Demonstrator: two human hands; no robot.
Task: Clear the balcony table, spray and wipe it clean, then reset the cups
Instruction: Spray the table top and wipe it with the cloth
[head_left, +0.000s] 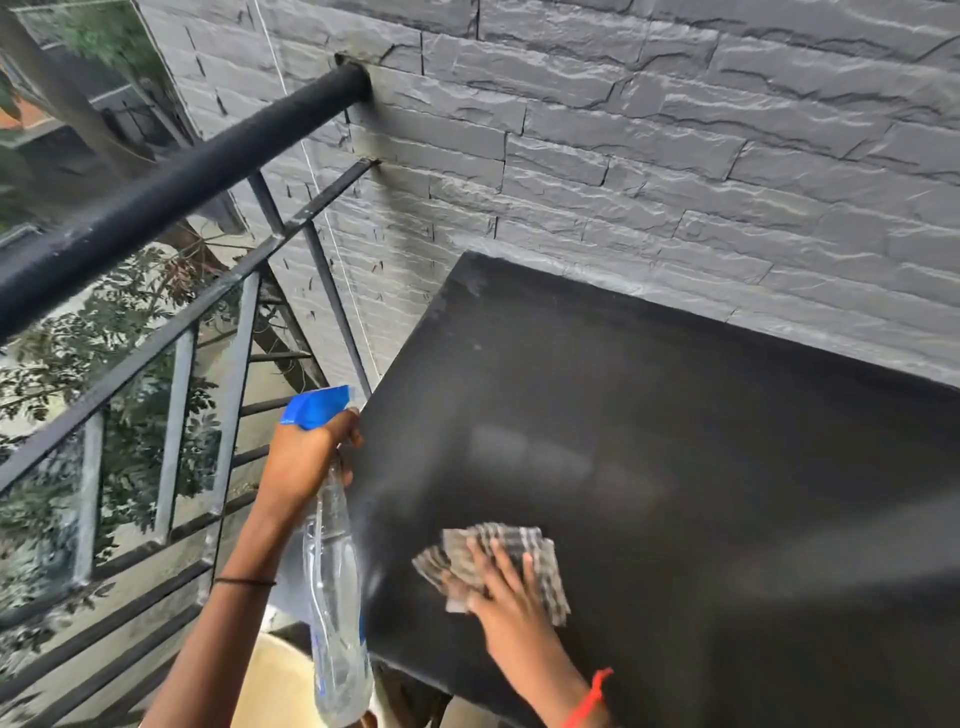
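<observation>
The black balcony table (649, 426) fills the lower right, its far edge against the wall. No cups are in view. My left hand (306, 457) grips the neck of a clear spray bottle (335, 597) with a blue trigger head (317, 408), held just off the table's left edge. My right hand (506, 587) lies flat on a grey checked cloth (498, 551), pressing it on the tabletop near the front left corner. The cloth looks blurred.
A grey stone-brick wall (623, 130) stands right behind the table. A black metal railing (171, 197) with thin bars runs along the left, trees beyond it. A pale round object (280, 680) sits low beside the table's front corner.
</observation>
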